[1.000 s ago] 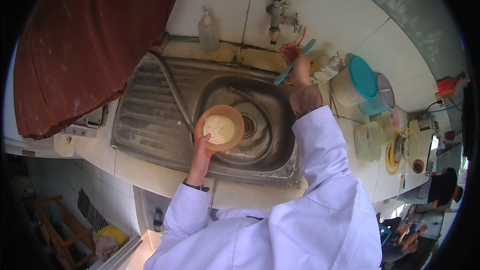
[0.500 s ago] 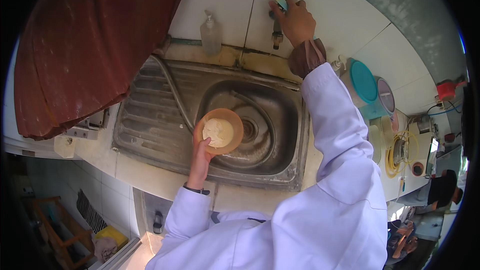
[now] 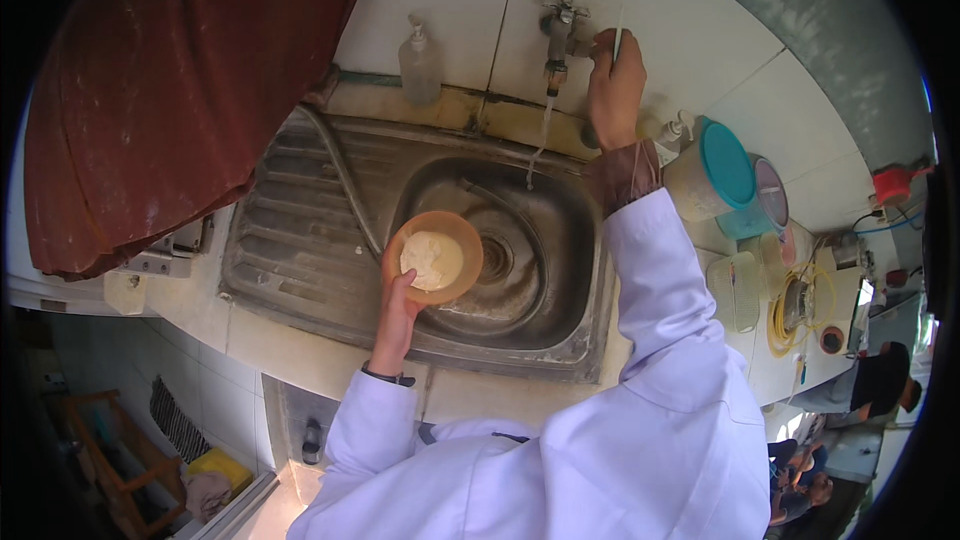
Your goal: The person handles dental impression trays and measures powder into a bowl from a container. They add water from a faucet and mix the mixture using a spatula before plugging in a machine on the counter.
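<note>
My left hand (image 3: 398, 305) holds an orange bowl (image 3: 463, 280) of pale powder and creamy liquid over the stainless sink (image 3: 560, 310). My right hand (image 3: 615, 80) is closed beside the wall tap (image 3: 556, 40), at its handle, with a slim light-coloured utensil (image 3: 619, 32) between its fingers; how far the fingers also grip the handle is hidden. A thin stream of water (image 3: 544, 130) falls from the spout into the sink's back part, clear of the bowl. A curved metal hose (image 3: 345, 170) crosses the drainboard.
A clear pump bottle (image 3: 420, 70) stands behind the sink. Lidded tubs (image 3: 700, 180), a plastic box (image 3: 733, 290) and coiled yellow tubing (image 3: 790, 320) line the right counter. A red-brown cover (image 3: 150, 100) hangs at left. Other people (image 3: 880, 380) are at the lower right.
My right hand rose from beside the sink to the tap, then shifted slightly right and down. Water now runs from the spout. The bowl in my left hand stays nearly in place.
</note>
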{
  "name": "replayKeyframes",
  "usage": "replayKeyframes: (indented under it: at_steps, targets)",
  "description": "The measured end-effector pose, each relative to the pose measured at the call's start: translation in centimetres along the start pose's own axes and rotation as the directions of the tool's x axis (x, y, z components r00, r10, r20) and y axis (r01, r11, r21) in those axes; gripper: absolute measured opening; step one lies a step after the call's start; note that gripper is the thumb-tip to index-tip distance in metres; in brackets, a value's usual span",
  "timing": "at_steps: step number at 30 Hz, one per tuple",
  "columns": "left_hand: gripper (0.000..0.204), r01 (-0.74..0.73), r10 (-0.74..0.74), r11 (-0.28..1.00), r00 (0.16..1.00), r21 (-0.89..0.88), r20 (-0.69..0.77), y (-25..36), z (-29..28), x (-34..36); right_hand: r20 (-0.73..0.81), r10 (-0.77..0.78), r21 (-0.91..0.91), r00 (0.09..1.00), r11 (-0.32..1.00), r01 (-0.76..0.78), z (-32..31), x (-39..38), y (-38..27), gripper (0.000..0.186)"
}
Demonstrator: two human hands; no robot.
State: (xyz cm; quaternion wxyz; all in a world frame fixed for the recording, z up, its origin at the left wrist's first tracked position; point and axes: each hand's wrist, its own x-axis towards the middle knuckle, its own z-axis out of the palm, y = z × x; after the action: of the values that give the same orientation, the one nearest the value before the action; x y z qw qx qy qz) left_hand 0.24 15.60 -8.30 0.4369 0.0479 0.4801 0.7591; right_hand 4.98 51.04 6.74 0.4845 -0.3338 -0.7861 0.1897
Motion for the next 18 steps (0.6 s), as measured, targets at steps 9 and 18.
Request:
replayKeyframes:
  at_steps: [9, 18]
  targets:
    - [0.063, 0.011, -0.017, 0.982, 0.999, 0.190, 0.030, 1.0, 1.6, 0.1, 0.772, 0.572, 0.509, 0.278, -0.293, -0.809, 5.5, -13.1, 9.1, 0.024]
    - [0.064, 0.015, -0.025, 0.993, 0.995, 0.114, 0.092, -1.3, 2.2, 2.6, 0.918, 0.329, 0.116, 0.223, 0.314, -0.942, 0.2, -14.6, -0.6, 0.027]
